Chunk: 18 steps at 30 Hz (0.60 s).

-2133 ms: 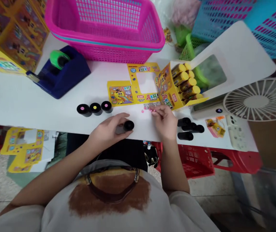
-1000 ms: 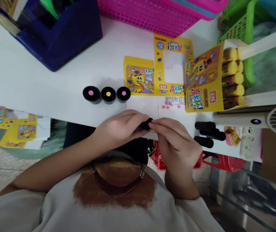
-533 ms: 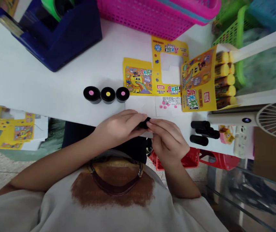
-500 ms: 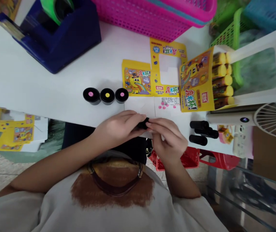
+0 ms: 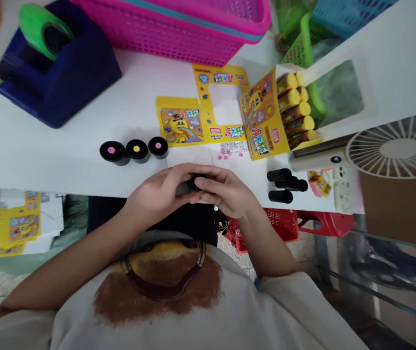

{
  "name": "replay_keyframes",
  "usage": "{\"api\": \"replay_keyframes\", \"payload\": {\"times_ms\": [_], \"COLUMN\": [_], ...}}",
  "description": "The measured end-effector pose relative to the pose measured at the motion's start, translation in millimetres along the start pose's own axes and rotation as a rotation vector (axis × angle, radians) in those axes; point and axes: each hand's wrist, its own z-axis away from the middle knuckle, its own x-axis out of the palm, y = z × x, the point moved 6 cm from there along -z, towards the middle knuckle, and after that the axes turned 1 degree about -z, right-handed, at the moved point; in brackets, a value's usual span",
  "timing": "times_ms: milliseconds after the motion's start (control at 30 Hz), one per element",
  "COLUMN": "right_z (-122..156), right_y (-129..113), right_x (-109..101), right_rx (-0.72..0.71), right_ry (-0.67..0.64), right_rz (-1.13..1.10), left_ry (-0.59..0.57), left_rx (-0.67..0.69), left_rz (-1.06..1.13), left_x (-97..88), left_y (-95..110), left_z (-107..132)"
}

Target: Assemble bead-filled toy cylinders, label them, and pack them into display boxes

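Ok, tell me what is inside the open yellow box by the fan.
The yellow box holds stacked tubes with yellow caps; five show at its open side, with more cap ends behind them. How many lie deeper is hidden by the box's printed wall.

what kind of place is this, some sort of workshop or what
Probably a small hand-packing bench for toys or stationery: flat yellow boxes lie unfolded on the white table, a tape dispenser stands ready, and a pink basket sits behind.
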Motion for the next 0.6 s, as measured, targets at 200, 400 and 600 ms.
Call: {"api": "replay_keyframes", "payload": {"times_ms": [200, 400, 600], "right_z": [16.9, 41.1, 21.4], "right_y": [-16.5, -59.1, -58.0], "right_x": [-22.5, -78.0, -83.0], "right_rx": [-0.37, -0.811, -0.624], "right_ry": [0.26, 0.927, 0.94], "right_rz": [0.34, 1.179, 1.311], "left_ry": [-0.04, 0.11, 0.179], "left_rx": [0.089, 0.102, -0.014], "left_rz": [-0.138, -0.554, -0.549], "left_x": [-14.3, -52.2, -60.8], "left_y": [12.7, 13.4, 1.1], "left_z": [0.9, 12.8, 18.6]}}
